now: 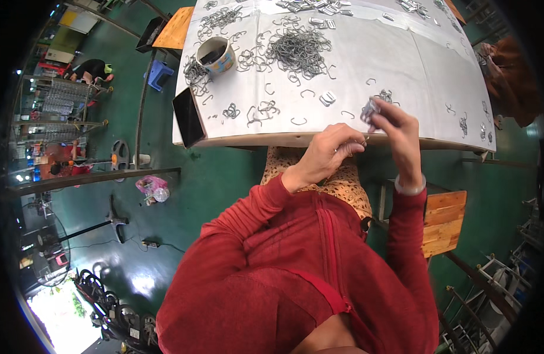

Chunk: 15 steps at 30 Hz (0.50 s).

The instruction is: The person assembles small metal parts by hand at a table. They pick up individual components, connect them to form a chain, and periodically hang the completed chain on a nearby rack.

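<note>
Over the front edge of the white-covered table, my right hand pinches a small shiny metal buckle between thumb and fingertips. Just left of it and slightly lower, my left hand is closed, with its fingertips pressed together. Whatever lies in those fingertips is too small to make out. The two hands are close but apart. On the table ahead are a heap of bent wire hooks, a few loose hooks and a slotted metal buckle. A small cluster of hooks lies beyond my right hand.
A patterned round tub stands at the table's left, with a dark phone at the near left corner. More buckles lie at the far side. A wooden stool is at my right; another person's brown clothing shows beyond the table.
</note>
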Available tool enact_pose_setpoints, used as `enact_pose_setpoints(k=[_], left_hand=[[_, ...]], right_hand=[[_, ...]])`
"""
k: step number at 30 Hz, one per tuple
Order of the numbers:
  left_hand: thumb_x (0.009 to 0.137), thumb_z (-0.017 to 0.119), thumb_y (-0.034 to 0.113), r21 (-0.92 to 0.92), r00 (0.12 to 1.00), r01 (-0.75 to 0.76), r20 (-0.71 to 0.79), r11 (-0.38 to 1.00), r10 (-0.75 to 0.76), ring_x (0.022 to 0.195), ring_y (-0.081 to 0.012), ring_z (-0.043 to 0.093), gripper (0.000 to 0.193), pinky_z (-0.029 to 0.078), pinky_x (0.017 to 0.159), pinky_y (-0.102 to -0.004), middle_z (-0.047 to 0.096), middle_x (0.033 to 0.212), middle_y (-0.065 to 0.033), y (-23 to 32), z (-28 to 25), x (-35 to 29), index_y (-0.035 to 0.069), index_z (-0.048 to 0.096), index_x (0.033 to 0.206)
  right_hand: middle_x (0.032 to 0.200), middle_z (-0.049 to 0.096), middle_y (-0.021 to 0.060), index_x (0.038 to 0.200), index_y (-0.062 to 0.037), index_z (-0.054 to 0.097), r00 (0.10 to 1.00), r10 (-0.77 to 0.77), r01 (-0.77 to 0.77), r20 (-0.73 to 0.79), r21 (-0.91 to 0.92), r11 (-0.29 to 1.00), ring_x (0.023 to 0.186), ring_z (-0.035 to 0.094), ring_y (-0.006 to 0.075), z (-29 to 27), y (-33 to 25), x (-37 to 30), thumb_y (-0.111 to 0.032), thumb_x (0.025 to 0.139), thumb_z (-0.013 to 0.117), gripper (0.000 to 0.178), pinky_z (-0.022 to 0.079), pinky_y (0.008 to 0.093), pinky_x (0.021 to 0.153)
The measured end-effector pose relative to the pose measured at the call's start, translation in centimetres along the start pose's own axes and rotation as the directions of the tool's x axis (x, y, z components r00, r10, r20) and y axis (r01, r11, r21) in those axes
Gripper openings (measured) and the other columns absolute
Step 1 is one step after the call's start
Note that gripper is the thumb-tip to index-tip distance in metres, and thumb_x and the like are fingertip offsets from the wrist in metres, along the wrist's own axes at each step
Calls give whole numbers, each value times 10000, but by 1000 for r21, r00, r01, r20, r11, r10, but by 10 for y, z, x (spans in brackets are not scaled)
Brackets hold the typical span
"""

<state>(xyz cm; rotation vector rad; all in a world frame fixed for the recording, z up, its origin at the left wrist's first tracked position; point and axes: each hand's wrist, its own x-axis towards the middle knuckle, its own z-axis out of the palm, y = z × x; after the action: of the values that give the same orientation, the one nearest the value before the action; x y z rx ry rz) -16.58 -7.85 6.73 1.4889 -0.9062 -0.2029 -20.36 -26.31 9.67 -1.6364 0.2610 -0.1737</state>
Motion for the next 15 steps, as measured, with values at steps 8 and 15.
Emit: enact_pose_setpoints(k=[8,15], left_hand=[[806,660,78,156,998,-67,11,985,66,806,-250,590,165,459,717,-342,618,871,-98,9,0,6,36,593,950],[847,626,116,118,963,75,-266,990,-41,932,-220,620,262,468,803,-324,641,991,-123,-13,-18,6,37,556,1087]], right_hand=[[868,654,75,1067,21,631,969,-183,188,-166,11,982,723,607,96,21,-28,-52,72,790,643,282,505,208,609],[834,655,87,999,55,647,957,-176,208,-232,121,971,667,604,110,27,-28,-49,85,768,651,233,497,214,572]])
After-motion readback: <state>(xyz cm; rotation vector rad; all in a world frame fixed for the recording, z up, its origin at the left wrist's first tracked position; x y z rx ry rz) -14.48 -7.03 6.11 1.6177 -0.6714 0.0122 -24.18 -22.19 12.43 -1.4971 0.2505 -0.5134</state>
